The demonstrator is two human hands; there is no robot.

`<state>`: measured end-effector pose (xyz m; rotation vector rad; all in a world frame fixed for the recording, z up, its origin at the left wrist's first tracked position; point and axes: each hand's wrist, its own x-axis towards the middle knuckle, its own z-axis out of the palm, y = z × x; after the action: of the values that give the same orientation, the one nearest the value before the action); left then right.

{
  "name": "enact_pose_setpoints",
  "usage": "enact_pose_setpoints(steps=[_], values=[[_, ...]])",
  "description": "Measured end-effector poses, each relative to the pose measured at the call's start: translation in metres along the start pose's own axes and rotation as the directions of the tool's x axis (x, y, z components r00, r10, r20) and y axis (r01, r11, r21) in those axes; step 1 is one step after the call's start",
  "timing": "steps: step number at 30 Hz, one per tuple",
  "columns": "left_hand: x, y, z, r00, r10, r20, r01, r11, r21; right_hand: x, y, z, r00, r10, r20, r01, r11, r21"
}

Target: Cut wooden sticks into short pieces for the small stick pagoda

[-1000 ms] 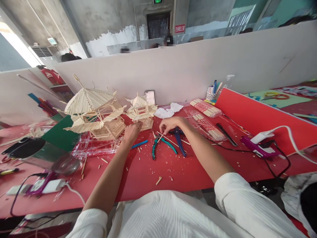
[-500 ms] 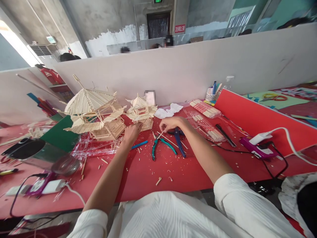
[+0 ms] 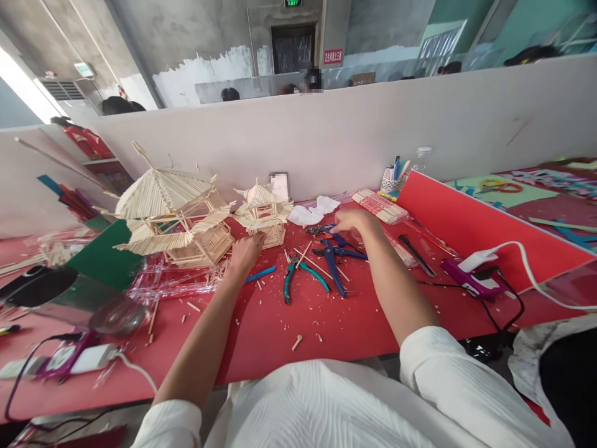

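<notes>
Table (image 3: 261, 354) in red carries, toward its far left corner, a large stick pavilion (image 3: 163, 193), roof peak up. Right of that, by the middle of the far edge, a small stick pavilion (image 3: 261, 211) stands upright, its long axis vertical and its spire up. The left hand (image 3: 247, 252) is just beside its base, fingers bent narrowly together; I cannot tell whether they pinch anything. The right hand (image 3: 354, 222) reaches over blue-handled pliers (image 3: 339, 239), fingers curled down at the handles, their grip unclear; this tool lies roughly along the far edge, head pointing left. Nearer the near edge, green-handled pliers (image 3: 290, 274) point their head at the far edge, handles spread. A thin stick (image 3: 305, 253) lies slantwise across them.
</notes>
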<state>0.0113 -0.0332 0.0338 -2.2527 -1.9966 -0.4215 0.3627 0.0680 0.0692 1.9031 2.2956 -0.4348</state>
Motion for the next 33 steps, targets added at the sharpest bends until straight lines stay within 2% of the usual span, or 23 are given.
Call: enact_pose_setpoints(steps=[3,5,9,12,14,16,20,25,27,31,33], values=[[0.0,0.0,0.001,1.0,0.014,-0.008,-0.014,1.0,-0.003,-0.004,-0.001,0.006,0.986,0.111,0.127,-0.113,0.994,0.007],[-0.001,0.0,0.001,1.0,0.015,-0.015,-0.015,1.0,0.0,-0.007,-0.004,0.01,0.977,0.126,0.172,-0.132,0.991,0.024],[0.0,0.001,0.002,1.0,0.0,0.004,0.0,1.0,0.001,-0.011,-0.003,0.011,0.976,0.032,0.217,-0.046,0.997,0.057],[0.0,0.001,0.002,1.0,0.006,0.002,-0.006,1.0,-0.005,-0.017,0.006,0.007,0.971,-0.1,0.216,0.059,0.98,0.189],[0.0,0.0,0.003,1.0,0.009,-0.004,-0.009,1.0,-0.006,-0.022,0.012,0.004,0.963,-0.213,0.166,0.152,0.936,0.317],[0.0,0.0,0.003,1.0,0.008,-0.007,-0.008,1.0,-0.004,-0.028,0.014,0.002,0.949,-0.308,0.063,0.251,0.862,0.44],[0.001,-0.001,0.005,1.0,0.008,-0.011,-0.008,1.0,0.002,-0.033,0.008,0.003,0.911,-0.389,-0.135,0.391,0.716,0.579],[0.002,0.0,0.006,1.0,0.0,-0.003,0.0,1.0,0.006,-0.033,-0.004,0.005,0.827,-0.532,-0.18,0.517,0.597,0.613],[0.002,0.0,0.005,1.0,-0.009,0.007,0.009,1.0,0.003,-0.035,-0.007,0.004,0.816,-0.547,-0.188,0.546,0.621,0.562],[0.001,-0.001,0.005,1.0,0.001,0.006,-0.001,1.0,0.0,-0.046,-0.014,0.002,0.877,-0.456,-0.15,0.475,0.777,0.414],[0.0,-0.001,0.005,1.0,0.015,-0.007,-0.015,1.0,-0.001,-0.053,-0.021,0.004,0.882,-0.459,-0.11,0.466,0.808,0.361]])
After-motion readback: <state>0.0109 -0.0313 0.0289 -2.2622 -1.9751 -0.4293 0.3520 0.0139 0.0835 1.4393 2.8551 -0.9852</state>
